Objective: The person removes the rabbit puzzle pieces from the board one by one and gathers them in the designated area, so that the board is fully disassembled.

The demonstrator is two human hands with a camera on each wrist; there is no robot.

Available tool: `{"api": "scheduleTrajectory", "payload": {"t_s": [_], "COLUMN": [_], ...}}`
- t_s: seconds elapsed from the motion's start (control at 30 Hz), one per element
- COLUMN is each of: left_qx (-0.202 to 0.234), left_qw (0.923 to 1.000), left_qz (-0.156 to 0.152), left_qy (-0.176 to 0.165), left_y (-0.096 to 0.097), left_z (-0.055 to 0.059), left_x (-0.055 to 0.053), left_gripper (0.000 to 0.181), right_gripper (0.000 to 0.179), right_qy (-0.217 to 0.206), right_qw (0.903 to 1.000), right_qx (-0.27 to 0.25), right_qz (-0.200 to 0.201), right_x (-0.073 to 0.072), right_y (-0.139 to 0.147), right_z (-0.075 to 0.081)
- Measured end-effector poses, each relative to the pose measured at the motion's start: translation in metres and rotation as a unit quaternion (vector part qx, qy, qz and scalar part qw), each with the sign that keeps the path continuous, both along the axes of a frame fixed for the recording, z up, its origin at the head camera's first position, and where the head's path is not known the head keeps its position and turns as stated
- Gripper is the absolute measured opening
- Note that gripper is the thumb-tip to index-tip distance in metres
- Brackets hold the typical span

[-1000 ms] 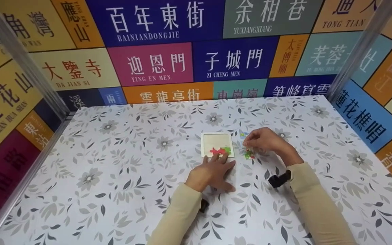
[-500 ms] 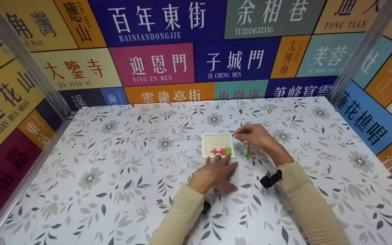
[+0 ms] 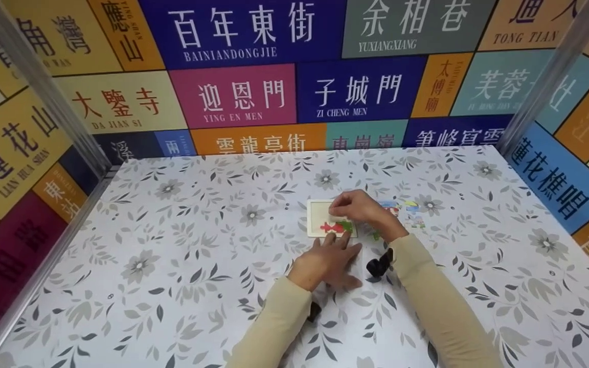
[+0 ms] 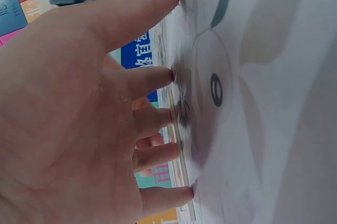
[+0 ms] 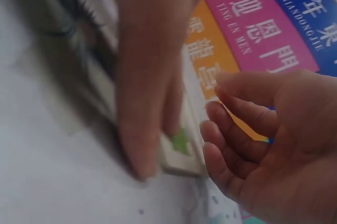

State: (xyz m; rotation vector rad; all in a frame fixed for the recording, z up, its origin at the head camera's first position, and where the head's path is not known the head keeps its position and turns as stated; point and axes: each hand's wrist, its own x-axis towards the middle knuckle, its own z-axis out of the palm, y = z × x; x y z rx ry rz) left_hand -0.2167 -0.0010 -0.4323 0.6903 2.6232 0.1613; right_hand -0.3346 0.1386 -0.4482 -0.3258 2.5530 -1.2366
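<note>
A square, pale puzzle tray (image 3: 310, 219) lies on the patterned table. Along its near edge are a red puzzle piece (image 3: 331, 228) and a green puzzle piece (image 3: 346, 225). My left hand (image 3: 325, 263) has its fingers spread, the tips resting at the tray's near edge and the thumb on the table. Over the tray's right half hovers my right hand (image 3: 363, 208), thumb and forefinger pinching a small puzzle piece that is almost wholly hidden. In the right wrist view, the right hand's fingers (image 5: 231, 155) are curled.
Several loose puzzle pieces (image 3: 411, 206) lie to the right of the tray, partly behind the right wrist. A wall covered in coloured signs (image 3: 243, 94) rises behind the table, with more panels at both sides.
My right hand has moved left from the loose pieces to above the tray, uncovering more of those pieces. My left hand stays at the tray's near edge.
</note>
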Motion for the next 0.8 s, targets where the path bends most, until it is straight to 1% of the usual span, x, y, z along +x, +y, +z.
{"api": "scheduleTrajectory", "payload": {"t_s": [0.13,0.27,0.37,0.6,0.8], "left_qx": [-0.009,-0.007,-0.003,0.000,0.004], "left_qw": [0.9999,1.0000,1.0000,1.0000,1.0000], "left_qz": [-0.002,0.003,0.006,0.008,0.006], "left_qy": [0.005,0.006,0.002,-0.006,-0.002], "left_y": [0.0009,0.0009,0.0004,-0.0011,-0.0011], "left_z": [-0.0001,-0.0002,-0.0001,-0.0017,-0.0020], "left_x": [0.0007,-0.0002,-0.0014,-0.0026,-0.0023], "left_gripper": [0.080,0.080,0.081,0.081,0.081], "right_gripper": [0.020,0.020,0.020,0.017,0.012], "right_qy": [-0.005,-0.013,-0.012,0.009,0.017], "right_qw": [0.9990,0.9976,0.9971,0.9960,0.9947], "right_qx": [0.030,0.031,0.029,0.044,0.050], "right_qz": [0.034,0.061,0.069,0.078,0.088], "right_x": [-0.0001,0.0014,0.0021,0.0029,0.0042], "right_y": [-0.0007,0.0011,0.0027,0.0047,0.0076], "right_z": [-0.0049,-0.0040,-0.0033,-0.0041,-0.0018]}}
